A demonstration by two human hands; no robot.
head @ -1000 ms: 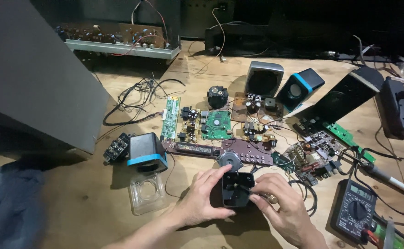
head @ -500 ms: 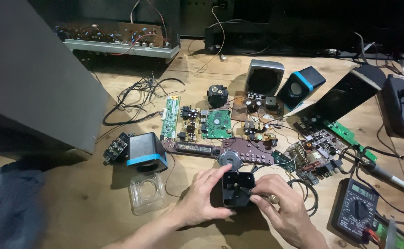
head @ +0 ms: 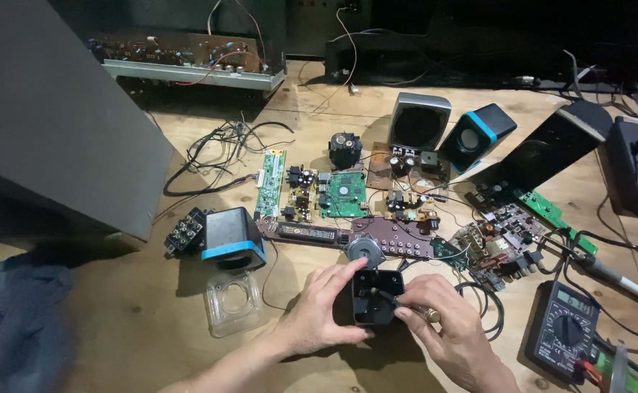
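While the left hand (head: 317,320) clasps the open black speaker housing (head: 376,296) steady on the wooden bench (head: 152,335), the right hand (head: 446,327) pinches a screwdriver (head: 406,306), tip inside the cavity.

Both our forearms come in from the bottom edge, angled up and inward so the hands meet low centre. Left hand (head: 323,316): palm down, fingers curled in a side grip, index finger extended up and to the right, thumb tucked low. Right hand (head: 446,324): back of hand facing up, fingers bunched in a pinch at its left tip, wrist bent inward. Fingertips of both hands sit close together, nearly touching.
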